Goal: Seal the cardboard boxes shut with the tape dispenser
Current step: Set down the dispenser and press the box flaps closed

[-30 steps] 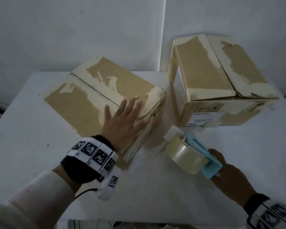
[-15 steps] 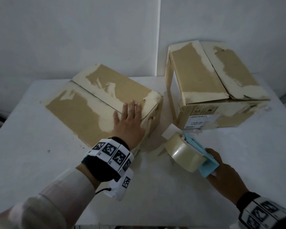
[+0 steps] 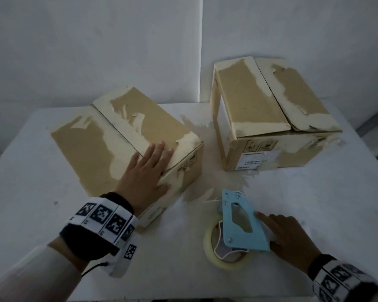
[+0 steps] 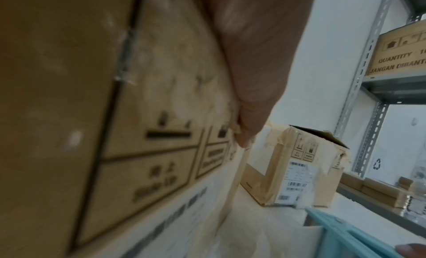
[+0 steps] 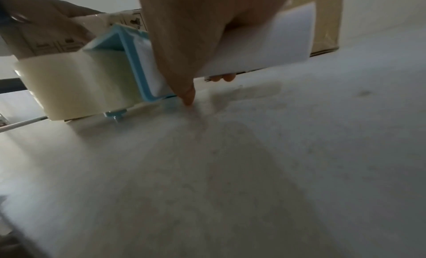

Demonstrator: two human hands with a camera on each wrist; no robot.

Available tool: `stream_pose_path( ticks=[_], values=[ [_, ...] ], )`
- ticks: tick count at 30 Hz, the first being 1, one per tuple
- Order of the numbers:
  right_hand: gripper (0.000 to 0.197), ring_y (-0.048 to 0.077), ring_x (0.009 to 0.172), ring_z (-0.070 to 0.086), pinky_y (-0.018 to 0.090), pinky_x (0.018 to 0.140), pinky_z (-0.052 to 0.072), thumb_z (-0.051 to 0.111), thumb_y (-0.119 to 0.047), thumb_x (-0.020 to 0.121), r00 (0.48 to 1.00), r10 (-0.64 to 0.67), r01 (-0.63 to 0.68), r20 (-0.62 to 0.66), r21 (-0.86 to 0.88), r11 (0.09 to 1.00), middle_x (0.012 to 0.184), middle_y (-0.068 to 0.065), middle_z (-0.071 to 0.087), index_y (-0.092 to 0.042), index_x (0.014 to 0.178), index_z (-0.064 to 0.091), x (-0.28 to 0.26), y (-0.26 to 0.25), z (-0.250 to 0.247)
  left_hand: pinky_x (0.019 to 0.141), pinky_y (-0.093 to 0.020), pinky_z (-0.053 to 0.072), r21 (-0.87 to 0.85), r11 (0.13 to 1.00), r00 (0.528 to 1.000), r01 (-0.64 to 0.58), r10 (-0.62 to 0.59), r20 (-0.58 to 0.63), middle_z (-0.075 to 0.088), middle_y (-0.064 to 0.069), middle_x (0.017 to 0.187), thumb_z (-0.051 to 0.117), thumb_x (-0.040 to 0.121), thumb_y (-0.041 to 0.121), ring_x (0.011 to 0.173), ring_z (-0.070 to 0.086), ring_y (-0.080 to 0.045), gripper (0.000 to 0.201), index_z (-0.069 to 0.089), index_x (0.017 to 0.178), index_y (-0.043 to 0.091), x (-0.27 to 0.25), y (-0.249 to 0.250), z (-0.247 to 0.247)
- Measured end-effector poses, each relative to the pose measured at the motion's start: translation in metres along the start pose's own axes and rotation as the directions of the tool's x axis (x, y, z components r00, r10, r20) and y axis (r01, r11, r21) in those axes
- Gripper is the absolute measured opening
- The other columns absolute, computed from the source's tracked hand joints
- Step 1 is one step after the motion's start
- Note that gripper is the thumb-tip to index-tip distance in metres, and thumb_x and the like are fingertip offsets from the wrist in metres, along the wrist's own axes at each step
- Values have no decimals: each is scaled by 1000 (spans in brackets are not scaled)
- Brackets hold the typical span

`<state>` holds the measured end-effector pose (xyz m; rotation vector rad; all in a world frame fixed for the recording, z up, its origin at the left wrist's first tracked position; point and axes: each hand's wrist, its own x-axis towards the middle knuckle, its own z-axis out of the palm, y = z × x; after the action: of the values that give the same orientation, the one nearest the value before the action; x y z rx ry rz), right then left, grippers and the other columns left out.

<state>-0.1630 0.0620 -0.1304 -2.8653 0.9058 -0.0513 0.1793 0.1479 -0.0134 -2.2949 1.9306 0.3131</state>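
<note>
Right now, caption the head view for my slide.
Left hand flat on a box; right hand sets the tape dispenser down.

Dim, grey, grainy light across all 3 views. The head view bends straight wall lines toward its edges. Both wrist views are smeared by blur, worst close to the lens; soft shadows lie on the worktop [image 3: 314, 203].

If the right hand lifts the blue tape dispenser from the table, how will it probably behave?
The tape dispenser looks rigid: a flat blue plate held with screws. It probably feels heavier on the side of the tape roll, which is thick, so it may tilt that way. Lying flat on the table beside the right hand, it seems unlikely to roll.
</note>
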Motion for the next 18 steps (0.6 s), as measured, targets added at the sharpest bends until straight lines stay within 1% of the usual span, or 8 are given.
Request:
stream_pose_path(
  ticks=[2,5,7,10,12,13,15,18],
  values=[
    [71,11,70,32,11,56,25,52,-27,61,998,22,-24,51,47,999,72,-3,60,-20,129,33,-1,1,-5,115,-38,-5,-64,998,1000,-20,20,7,-28,7,144,6,62,80,143,-16,-14,95,-26,134,27,-2,-5,-1],
    [92,10,73,35,9,58,29,65,-25,58,990,47,-63,130,119,991,79,-4,61,-29,138,19,-5,6,-7,113,-49,-8,-144,982,991,122,-129,-35,-33,6,141,9,53,87,140,-21,-16,111,-24,140,29,-14,-10,0],
    [101,10,79,38,15,59,39,65,-24,59,988,35,-56,149,139,989,86,-5,62,-35,143,10,-11,12,-9,110,-60,-4,-158,949,960,274,-280,-11,-35,2,146,14,48,89,141,-22,-25,118,-24,142,29,-28,-16,2],
    [110,11,92,41,27,77,46,64,-21,49,995,22,-31,100,93,995,98,2,66,-40,142,8,-16,17,-23,108,-66,7,-152,899,912,411,-404,76,-23,-2,155,12,38,90,142,-16,-33,125,-19,143,30,-46,-27,4],
    [95,14,101,40,30,88,39,59,-20,58,996,86,-90,35,159,983,108,9,65,-48,138,16,-5,16,-39,108,-64,14,-136,908,918,396,-391,68,-18,-2,156,12,39,90,143,-12,-32,124,-14,145,30,-50,-33,5],
    [77,15,105,38,29,94,34,53,-23,68,993,115,-107,-27,206,973,113,12,63,-48,133,22,7,14,-46,107,-63,17,-125,915,924,383,-378,60,-16,-2,156,12,40,89,144,-11,-31,123,-13,145,30,-49,-37,4],
    [42,15,111,39,22,94,27,39,-41,85,980,121,-76,-157,266,961,117,15,60,-36,127,35,39,2,-63,107,-63,19,-97,930,935,355,-353,45,-13,-1,157,10,39,90,144,-8,-29,124,-10,146,30,-44,-45,2],
    [55,16,114,42,29,98,33,25,-60,89,953,75,38,-294,359,933,120,12,55,-21,123,43,99,-33,-86,107,-62,19,-31,951,950,308,-305,71,-17,1,156,-1,29,96,144,-9,-27,132,-14,144,32,-36,-56,-1]
  ],
)
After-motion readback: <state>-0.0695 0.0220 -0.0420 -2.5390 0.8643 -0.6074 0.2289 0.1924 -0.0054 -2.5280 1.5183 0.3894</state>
